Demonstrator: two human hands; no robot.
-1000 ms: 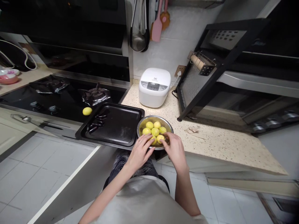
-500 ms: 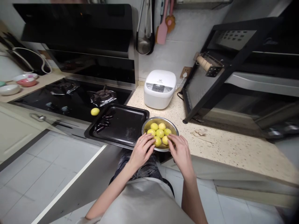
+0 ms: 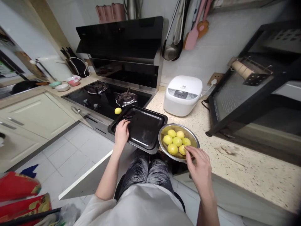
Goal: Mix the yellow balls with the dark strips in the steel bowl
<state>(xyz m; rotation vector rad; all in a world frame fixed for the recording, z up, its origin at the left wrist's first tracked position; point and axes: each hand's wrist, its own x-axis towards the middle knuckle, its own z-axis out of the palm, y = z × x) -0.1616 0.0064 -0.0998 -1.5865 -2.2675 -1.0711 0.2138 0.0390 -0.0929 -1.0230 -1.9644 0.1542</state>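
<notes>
My left hand [image 3: 122, 133] reaches over the left side of a black baking tray [image 3: 148, 125], fingers loosely apart. Close to its fingertips lie glossy dark elongated pieces [image 3: 127, 117]; the hand hides some of them, and their kind is unclear. A steel bowl [image 3: 162, 146] at the tray's right holds several yellow lemons [image 3: 177, 142]. At the bowl's near right rim is my right hand [image 3: 199, 163], with its fingertips against one lemon [image 3: 182, 150] and its thumb apart. Another lemon [image 3: 118, 110] lies by itself on the black hob, near the tray's far left corner.
Behind the bowl stands a white rice cooker [image 3: 182, 95] on the speckled counter [image 3: 235, 157]. A black metal rack [image 3: 225, 100] rises at the right. Ladles [image 3: 171, 51] and a pink spatula [image 3: 192, 37] hang on the wall. Several small bowls [image 3: 62, 87] sit left of the hob.
My left hand has left the bowl and moved left over the tray to the dark pieces. My right hand stays at the bowl. The view has turned left.
</notes>
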